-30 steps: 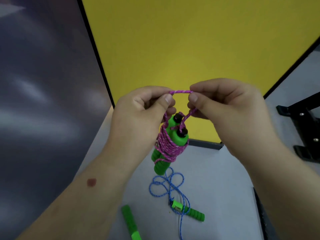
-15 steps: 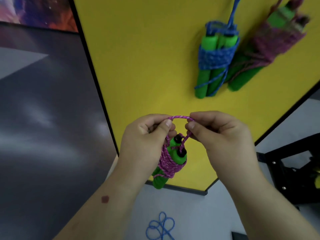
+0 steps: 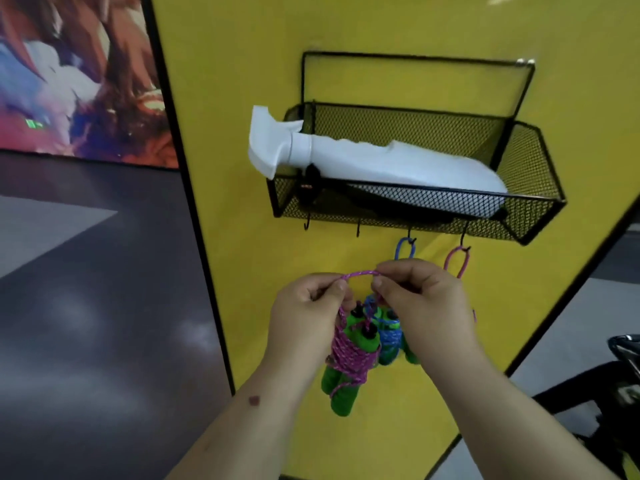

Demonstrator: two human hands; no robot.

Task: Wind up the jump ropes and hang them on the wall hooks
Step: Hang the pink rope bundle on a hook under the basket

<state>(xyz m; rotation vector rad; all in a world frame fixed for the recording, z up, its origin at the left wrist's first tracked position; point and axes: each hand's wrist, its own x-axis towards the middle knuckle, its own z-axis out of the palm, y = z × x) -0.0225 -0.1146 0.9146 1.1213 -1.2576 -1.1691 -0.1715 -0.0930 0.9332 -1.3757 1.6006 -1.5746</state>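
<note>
While both hands carry the bundle upward, the scene reads so:
Left hand: thumb and fingers pinch one end of the pink loop.
Right hand: pinches the other end, so the loop is stretched open between them.
Pink rope bundle: wound round its green handles, hanging just below the hands.
Change: the rack and its hooks have come into view a second on (floor gone from sight).
Free hooks: above the left hand, unused.
Meaning: winding looks done; hooking the loop remains.
</note>
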